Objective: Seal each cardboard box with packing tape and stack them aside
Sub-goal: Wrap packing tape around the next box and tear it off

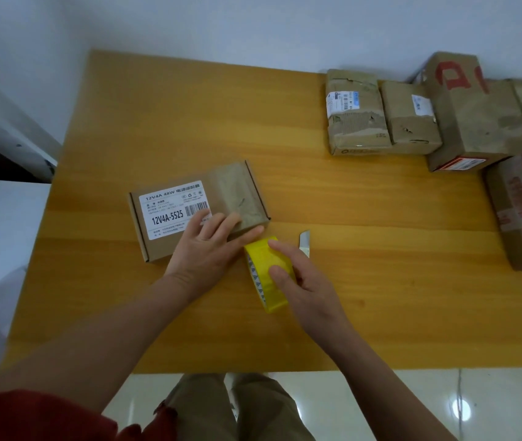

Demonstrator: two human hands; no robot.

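A flat cardboard box (189, 205) with a white label lies near the middle of the wooden table (349, 297). My left hand (212, 246) rests flat on its near right corner, fingers straight, thumb along the box's front edge. Right beside that corner my right hand (301, 281) grips a yellow roll of packing tape (263, 268), fingers curled over its outer face. The roll's top edge meets the box's near edge under my left thumb. Whether a strip is stuck to the box I cannot tell.
A small white-handled cutter (305, 241) lies just behind my right hand. Several taped cardboard boxes (412, 116) crowd the table's far right corner and right edge. White wall runs behind the table; floor and my legs show below the near edge.
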